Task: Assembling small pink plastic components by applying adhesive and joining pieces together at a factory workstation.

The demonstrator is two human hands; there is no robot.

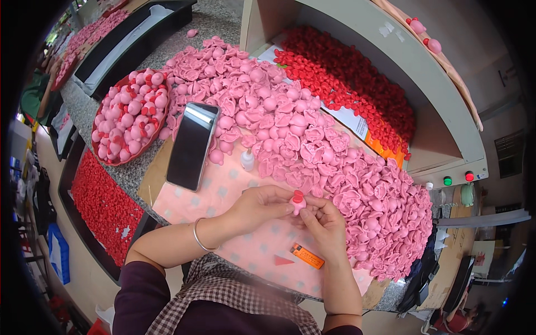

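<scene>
1. The small pink rubber piece [299, 204] with its red cap [298, 196] is pinched between both hands just above the pink dotted cloth [223, 192] on the surface, near the person's chest. I judge it could squirt out of the grip, since it looks soft and rounded and only fingertips hold it.
2. If it drops, it might roll into the big heap of pink pieces [312, 145] just beside the hands and be hard to tell from the rest.
3. The red cap could sit crooked if pressed off-centre.
4. An elbow sweep could nudge the phone [192, 145] or the small white bottle [248, 160].
5. Left hand [258, 205]: fingers curled nearly closed, tips pinching the piece from the left.
6. Right hand [324, 223]: fingers likewise closed on it, thumb and forefinger at the cap.
</scene>
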